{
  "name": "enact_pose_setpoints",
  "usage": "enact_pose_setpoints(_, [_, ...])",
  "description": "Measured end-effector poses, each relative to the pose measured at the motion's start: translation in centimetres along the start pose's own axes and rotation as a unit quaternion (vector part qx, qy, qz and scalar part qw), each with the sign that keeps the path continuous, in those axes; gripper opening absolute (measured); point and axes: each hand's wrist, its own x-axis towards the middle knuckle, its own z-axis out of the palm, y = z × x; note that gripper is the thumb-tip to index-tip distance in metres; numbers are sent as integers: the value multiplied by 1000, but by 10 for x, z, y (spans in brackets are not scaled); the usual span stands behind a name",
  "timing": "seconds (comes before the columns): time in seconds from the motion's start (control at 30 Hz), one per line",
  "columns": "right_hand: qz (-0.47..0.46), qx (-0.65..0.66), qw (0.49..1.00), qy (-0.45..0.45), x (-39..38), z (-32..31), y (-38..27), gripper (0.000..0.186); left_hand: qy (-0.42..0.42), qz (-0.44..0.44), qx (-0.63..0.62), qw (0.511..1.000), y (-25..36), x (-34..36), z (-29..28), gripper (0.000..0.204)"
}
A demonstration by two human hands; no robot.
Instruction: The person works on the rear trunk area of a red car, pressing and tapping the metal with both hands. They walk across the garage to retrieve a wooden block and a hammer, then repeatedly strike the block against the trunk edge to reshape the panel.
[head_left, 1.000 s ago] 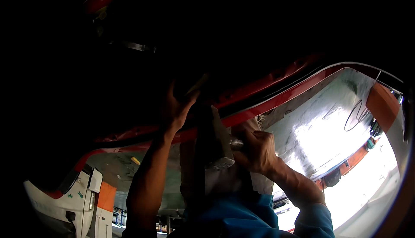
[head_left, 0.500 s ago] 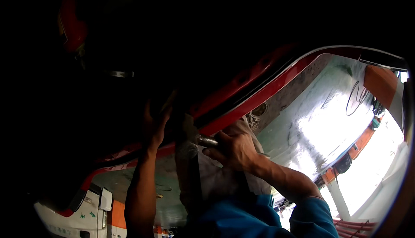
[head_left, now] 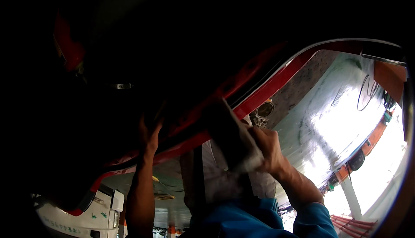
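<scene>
A red painted door-opening edge with a black seal and bright trim runs diagonally across the view. Left of it, my left hand reaches up into deep shadow. Its thumb and a finger show apart, stretched upward; the other fingertips fade into the dark, and I see nothing held. My right hand is closed around a dark, broad, flat-faced tool with a paler edge. Motion blurs this tool, so its exact kind is unclear. It sits in front of the red edge, overlapping it from my view.
Below lies a shiny pale green floor with a cable loop at the right. A round can stands beyond my right hand. A white vehicle is at the lower left, and red pipes are at the lower right.
My right hand has moved right, away from the red edge's lower part, swinging the tool so its broad dark face now shows. The left hand has shifted slightly left, and the view has tilted a little.
</scene>
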Motion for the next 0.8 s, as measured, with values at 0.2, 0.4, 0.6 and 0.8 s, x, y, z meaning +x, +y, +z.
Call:
enact_pose_setpoints(0.2, [55,-14,998,-40,-17,0,9,39,5,31,70,997,-15,-2,-7,85])
enact_pose_setpoints(0.4, [10,-40,999,-7,-4,-3,13,45,10,3,80,997,-17,-1,-3,83])
enact_pose_setpoints(0.6, [77,-25,994,-70,-14,-13,-2,45,12,23,95,995,-11,-2,-3,80])
enact_pose_setpoints(0.8, [76,-10,997,-4,1,-5,13,42,22,16,92,995,-4,1,1,76])
